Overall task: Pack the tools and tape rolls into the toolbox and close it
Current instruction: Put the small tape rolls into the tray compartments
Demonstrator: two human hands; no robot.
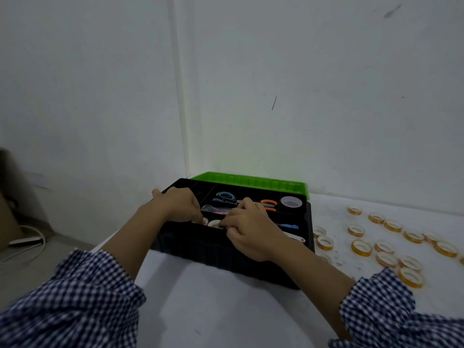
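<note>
A black toolbox (226,257) stands open on the white table, its green lid (251,183) tipped back against the wall. In its tray lie blue-handled scissors (226,196), orange-handled scissors (269,202), a clear tool with a pink part (213,209), a blue tool (288,226) and a white tape roll (291,202). My left hand (179,203) reaches over the box's left end, fingers curled down into the front compartment. My right hand (247,231) is beside it, fingers curled at small tape rolls (214,223) there. What either hand holds is hidden.
Several small orange-rimmed tape rolls (361,247) lie scattered on the table right of the box. The wall corner is just behind the lid. Left of the table, on the floor, are a cardboard box (7,217) and a white cable (30,238).
</note>
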